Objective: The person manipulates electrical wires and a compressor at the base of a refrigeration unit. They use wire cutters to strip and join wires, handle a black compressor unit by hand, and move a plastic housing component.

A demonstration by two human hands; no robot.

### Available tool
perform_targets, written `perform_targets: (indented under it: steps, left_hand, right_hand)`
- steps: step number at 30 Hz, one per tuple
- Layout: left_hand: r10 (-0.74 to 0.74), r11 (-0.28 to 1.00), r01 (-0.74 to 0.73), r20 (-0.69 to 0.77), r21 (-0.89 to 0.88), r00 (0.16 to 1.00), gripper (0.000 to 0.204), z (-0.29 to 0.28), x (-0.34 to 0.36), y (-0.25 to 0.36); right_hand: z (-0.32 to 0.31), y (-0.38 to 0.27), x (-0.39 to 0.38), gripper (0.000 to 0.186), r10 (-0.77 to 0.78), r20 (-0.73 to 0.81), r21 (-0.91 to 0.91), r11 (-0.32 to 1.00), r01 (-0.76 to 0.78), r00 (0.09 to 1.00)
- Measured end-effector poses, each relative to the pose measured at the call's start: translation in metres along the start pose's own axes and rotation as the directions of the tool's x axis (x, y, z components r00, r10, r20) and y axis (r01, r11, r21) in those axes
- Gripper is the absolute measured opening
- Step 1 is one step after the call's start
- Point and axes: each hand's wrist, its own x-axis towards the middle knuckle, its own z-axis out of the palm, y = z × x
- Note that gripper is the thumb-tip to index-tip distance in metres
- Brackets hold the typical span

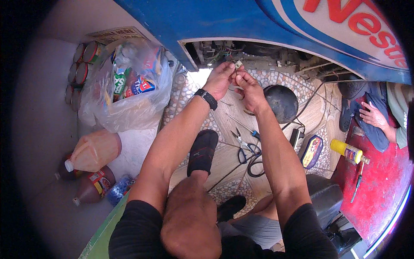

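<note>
A small whitish block-shaped part point(238, 64), perhaps an electrical connector, sits at the fingertips in front of the open lower compartment of a blue cabinet point(207, 21). My left hand point(218, 81), with a black watch on its wrist, pinches near the part from the left. From the right, my right hand point(251, 90) has thumb and fingers pinched together just below it; what they grip is too small to make out. Thin coloured wires point(227, 57) hang behind the part in the compartment. A black dome-shaped compressor point(281, 104) stands on the floor beside my right hand.
On the floor below lie a screwdriver point(255, 134), scissors point(251, 151) and a blue-yellow box point(312, 152). A yellow torch canister point(345, 151) lies on a red surface, near another person's hand point(374, 115). A plastic bag of packets point(97, 97) and bottles point(97, 149) stand left.
</note>
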Motion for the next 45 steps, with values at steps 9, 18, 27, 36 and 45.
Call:
perform_targets:
  steps: [9,18,27,36,45]
  left_hand:
    - [0.071,0.997,-0.075,-0.227,-0.01,0.971,0.023,0.005,-0.002,-0.014]
    - [0.015,0.999,-0.02,-0.112,-0.04,0.994,0.03,0.006,-0.001,-0.013]
    - [-0.024,0.996,0.031,0.084,-0.089,0.996,0.039,0.0,-0.003,-0.003]
    - [-0.043,0.987,0.067,0.165,-0.148,0.985,0.038,0.003,0.0,-0.001]
    - [0.16,0.956,-0.108,-0.176,0.275,0.971,0.032,0.01,0.0,-0.01]
  right_hand:
    - [0.003,0.002,-0.004,0.014,-0.021,-0.018,0.113,0.993,0.023,1.0]
    - [0.008,0.006,-0.003,0.014,0.041,-0.056,0.284,0.959,-0.023,0.998]
    - [0.012,0.009,-0.001,0.014,0.025,0.003,0.235,0.972,-0.025,1.0]
    - [0.004,0.011,0.0,0.015,0.057,-0.023,0.272,0.961,-0.048,0.998]
    - [0.001,-0.001,0.008,0.012,-0.013,-0.33,0.277,0.955,0.11,0.944]
